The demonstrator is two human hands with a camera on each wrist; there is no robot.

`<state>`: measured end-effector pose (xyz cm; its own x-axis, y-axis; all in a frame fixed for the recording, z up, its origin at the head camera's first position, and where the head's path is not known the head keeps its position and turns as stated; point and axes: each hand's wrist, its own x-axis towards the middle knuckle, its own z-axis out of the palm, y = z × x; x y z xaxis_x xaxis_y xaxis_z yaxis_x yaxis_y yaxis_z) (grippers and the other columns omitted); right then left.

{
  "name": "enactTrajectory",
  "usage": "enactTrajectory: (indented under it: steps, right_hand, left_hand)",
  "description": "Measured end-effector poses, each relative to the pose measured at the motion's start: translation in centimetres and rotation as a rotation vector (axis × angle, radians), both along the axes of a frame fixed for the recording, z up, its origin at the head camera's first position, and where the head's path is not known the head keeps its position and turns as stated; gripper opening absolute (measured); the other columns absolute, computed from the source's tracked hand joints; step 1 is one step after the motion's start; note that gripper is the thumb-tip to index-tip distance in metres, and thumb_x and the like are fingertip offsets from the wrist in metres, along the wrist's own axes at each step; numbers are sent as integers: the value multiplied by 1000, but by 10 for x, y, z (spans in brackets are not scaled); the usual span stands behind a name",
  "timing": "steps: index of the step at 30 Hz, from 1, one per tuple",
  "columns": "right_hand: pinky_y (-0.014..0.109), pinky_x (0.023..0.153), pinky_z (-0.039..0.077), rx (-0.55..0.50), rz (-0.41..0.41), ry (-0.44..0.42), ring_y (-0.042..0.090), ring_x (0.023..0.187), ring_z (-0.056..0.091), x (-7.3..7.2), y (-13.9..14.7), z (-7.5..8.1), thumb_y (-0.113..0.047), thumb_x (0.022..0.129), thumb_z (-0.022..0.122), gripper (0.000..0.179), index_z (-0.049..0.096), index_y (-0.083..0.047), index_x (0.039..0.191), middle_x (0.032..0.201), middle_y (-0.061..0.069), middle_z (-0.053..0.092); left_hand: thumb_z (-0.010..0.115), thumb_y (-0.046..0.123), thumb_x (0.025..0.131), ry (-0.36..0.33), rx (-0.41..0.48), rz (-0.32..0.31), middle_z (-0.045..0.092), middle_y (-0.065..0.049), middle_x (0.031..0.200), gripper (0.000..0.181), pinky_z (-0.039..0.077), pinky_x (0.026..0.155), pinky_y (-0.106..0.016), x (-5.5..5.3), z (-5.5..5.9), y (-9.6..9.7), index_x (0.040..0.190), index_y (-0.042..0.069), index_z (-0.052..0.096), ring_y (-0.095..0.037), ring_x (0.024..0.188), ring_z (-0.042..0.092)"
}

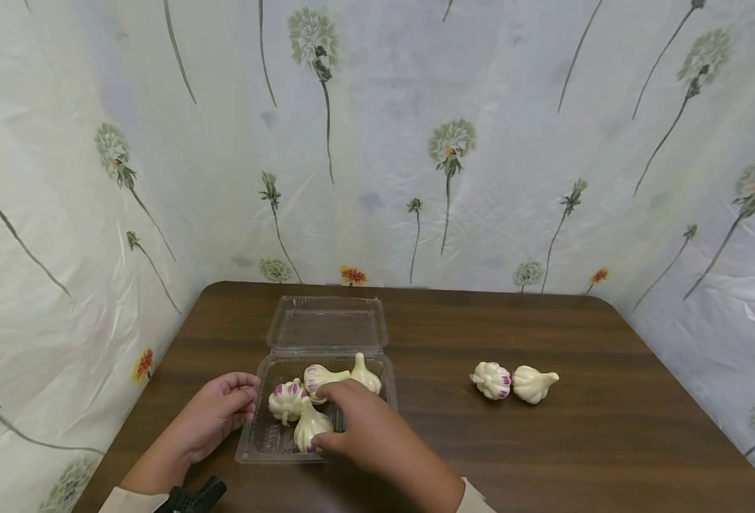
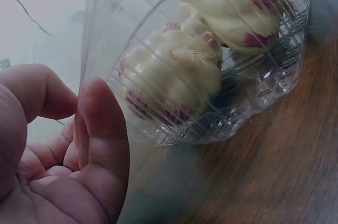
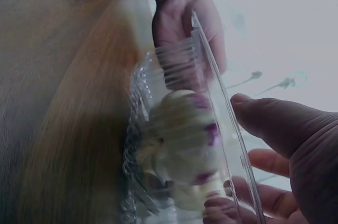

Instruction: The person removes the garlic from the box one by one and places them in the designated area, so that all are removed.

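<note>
A clear plastic clamshell box [image 1: 278, 457] sits on the table with several garlic bulbs [image 1: 286, 401] in its base. These bulbs are cream, some with purple patches. My left hand [image 1: 220, 407] is at the box's left side; in the left wrist view, thumb and finger pinch its clear rim [image 2: 81, 84]. My right hand [image 1: 371, 427] reaches over the base from the right, fingers spread. Its thumb is beside the front bulb [image 1: 311, 427], and its fingers are over the bulbs behind. Whether they touch a bulb cannot be told; the right wrist view is blurred.
Two more garlic bulbs lie side by side on the right of the brown table [image 1: 608, 427]: one purple-marked [image 1: 493, 380], one plain [image 1: 534, 385]. The box's lid [image 1: 326, 322] lies folded back. A flower-printed curtain [image 1: 377, 142] surrounds the table's back and sides.
</note>
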<state>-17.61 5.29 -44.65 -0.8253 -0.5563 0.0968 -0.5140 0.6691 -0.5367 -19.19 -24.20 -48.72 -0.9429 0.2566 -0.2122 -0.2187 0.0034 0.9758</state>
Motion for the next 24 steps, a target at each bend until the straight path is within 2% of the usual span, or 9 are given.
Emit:
enactTrajectory:
  steps: [4, 11, 17, 24]
  right_hand:
    - [32, 102, 52, 10, 6, -22, 10, 124, 59, -1, -4, 1, -42, 85, 88, 59, 65, -18, 134, 133, -5, 65]
    - [32, 100, 53, 10, -16, -36, 9, 120, 60, -2, -6, -4, -44, 84, 88, 57, 66, -19, 131, 131, -6, 66]
    - [32, 103, 52, 13, -19, -58, 10, 122, 60, -5, -8, -8, -43, 83, 89, 56, 69, -17, 127, 128, -7, 68]
    - [30, 89, 55, -1, -9, -172, 3, 101, 63, -9, -7, -9, -43, 81, 90, 56, 71, -17, 127, 120, -9, 72]
  left_hand:
    - [51, 15, 110, 7, 0, 0, 58, -2, 101, 42, 59, 78, -25, 0, 2, 1, 141, -12, 41, -10, 86, 60]
    - [51, 15, 110, 6, -5, 4, 58, -2, 102, 43, 59, 78, -25, -1, 1, 1, 142, -11, 40, -10, 87, 60]
    - [52, 17, 111, -3, -2, -1, 58, -2, 102, 43, 59, 78, -25, 0, -1, 0, 142, -11, 41, -10, 87, 60]
    - [52, 17, 110, 3, 8, -9, 58, -2, 101, 43, 59, 78, -24, 0, -2, 0, 142, -11, 41, -9, 86, 60]
